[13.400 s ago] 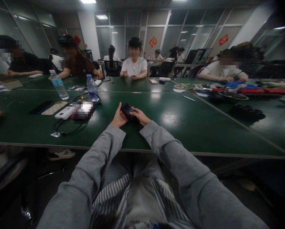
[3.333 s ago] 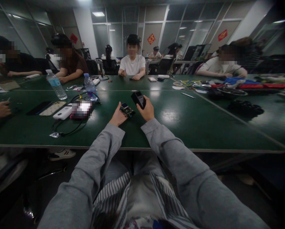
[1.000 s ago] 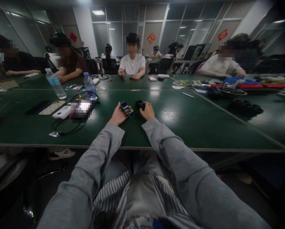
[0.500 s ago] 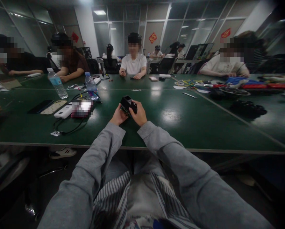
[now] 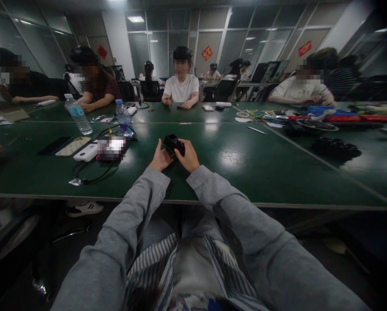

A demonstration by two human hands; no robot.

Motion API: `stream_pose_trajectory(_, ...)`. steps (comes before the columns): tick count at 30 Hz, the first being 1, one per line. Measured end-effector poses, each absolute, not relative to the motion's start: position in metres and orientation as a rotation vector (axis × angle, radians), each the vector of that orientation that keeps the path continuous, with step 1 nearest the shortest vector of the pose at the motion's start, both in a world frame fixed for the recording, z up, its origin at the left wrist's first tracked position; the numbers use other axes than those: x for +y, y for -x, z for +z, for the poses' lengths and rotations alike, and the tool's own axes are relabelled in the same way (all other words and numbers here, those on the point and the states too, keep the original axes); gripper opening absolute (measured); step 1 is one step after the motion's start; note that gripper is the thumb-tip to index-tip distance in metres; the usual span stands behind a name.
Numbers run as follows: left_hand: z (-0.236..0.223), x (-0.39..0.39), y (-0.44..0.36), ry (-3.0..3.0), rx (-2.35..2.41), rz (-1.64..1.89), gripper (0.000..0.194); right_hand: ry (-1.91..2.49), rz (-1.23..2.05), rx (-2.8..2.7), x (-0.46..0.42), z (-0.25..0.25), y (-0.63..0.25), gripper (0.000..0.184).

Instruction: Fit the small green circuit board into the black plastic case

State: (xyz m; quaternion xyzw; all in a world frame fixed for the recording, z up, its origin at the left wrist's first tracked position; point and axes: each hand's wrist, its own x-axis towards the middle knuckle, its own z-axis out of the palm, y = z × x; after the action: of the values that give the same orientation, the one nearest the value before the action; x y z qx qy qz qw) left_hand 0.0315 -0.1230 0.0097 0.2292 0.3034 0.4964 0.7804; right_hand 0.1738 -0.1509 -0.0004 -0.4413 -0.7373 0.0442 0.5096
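Observation:
A small black box-shaped device [image 5: 173, 142] is held above the green table, tilted, with a bit of green along its lower edge. My right hand [image 5: 188, 156] grips it from the right, thumb across the near side and fingers over the far side. On the left, my left hand [image 5: 161, 158] cups the device from below. Its thumb points up, apart from the box, and its other fingers are partly hidden underneath. What the device is exactly is too dark to make out.
Left of my hands lie a white power bank [image 5: 85, 151], phones [image 5: 55, 145] and a black cable [image 5: 99, 178]. Two water bottles [image 5: 78, 115] stand behind them. A pen [image 5: 257, 130], coloured cables [image 5: 261, 113] and a black bundle [image 5: 336, 148] lie rightward. People sit around the table [image 5: 277, 172].
My left thumb has lifted away from the device and now points up. The device has turned slightly in my right hand's grip.

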Motion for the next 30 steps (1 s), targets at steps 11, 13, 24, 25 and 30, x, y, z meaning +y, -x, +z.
stream_pose_trajectory(11,0.015,-0.125,-0.034,-0.487,0.576,1.101,0.044,1.004,0.230,-1.952,-0.141,-0.017,-0.177,0.058)
stream_pose_trajectory(13,0.016,-0.125,-0.035,-0.506,0.568,1.114,0.036,1.005,0.264,-1.974,-0.140,-0.018,-0.177,0.058)
stream_pose_trajectory(24,0.015,-0.125,-0.033,-0.569,0.621,1.090,0.035,0.996,0.973,-1.393,-0.127,-0.014,-0.177,0.054)
stream_pose_trajectory(25,0.015,-0.126,-0.034,-0.581,0.601,1.082,0.036,1.013,1.045,-1.345,-0.127,-0.014,-0.178,0.054)
stream_pose_trajectory(30,0.017,-0.129,-0.035,-0.628,0.560,1.062,0.038,0.972,1.277,-1.210,-0.129,-0.009,-0.182,0.053)
